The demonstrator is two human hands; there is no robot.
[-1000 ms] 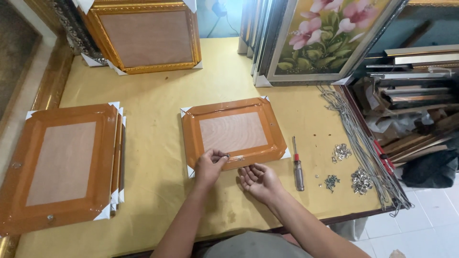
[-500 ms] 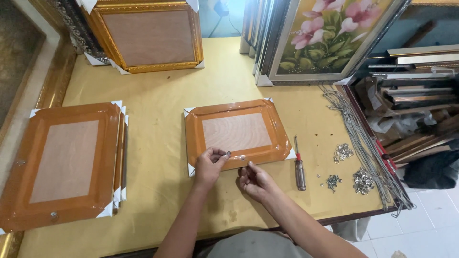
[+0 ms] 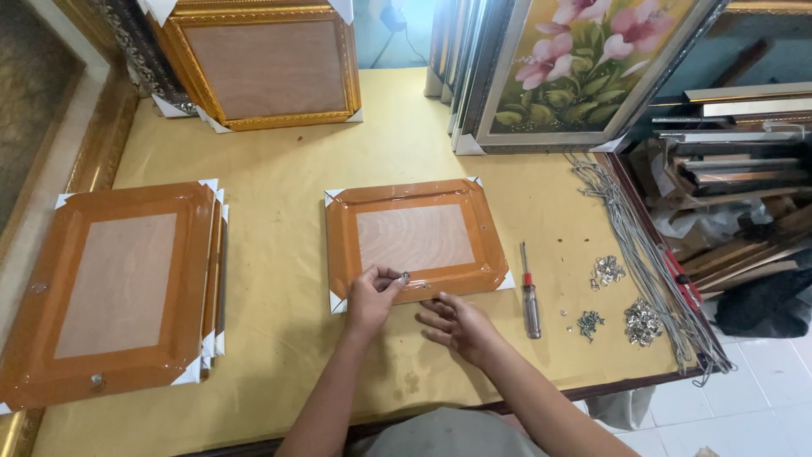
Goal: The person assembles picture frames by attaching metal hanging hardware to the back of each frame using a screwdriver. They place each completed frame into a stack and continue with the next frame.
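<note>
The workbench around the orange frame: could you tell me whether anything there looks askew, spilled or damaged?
Nothing looks damaged. The orange frame lies face down, slightly rotated against the table edge. Small metal fittings sit in loose scattered heaps right of the screwdriver, and grey cords trail over the table's right edge.

The frame point(image 3: 414, 241) under my left hand point(image 3: 370, 296) is glossy orange-brown with a pale brown middle and white corner pieces, and the stack of frames point(image 3: 118, 292) has the same colours. The table point(image 3: 279, 338) is mustard yellow. The screwdriver point(image 3: 529, 296) has a red band, and the painting point(image 3: 584, 59) shows pink flowers with green leaves.
</note>
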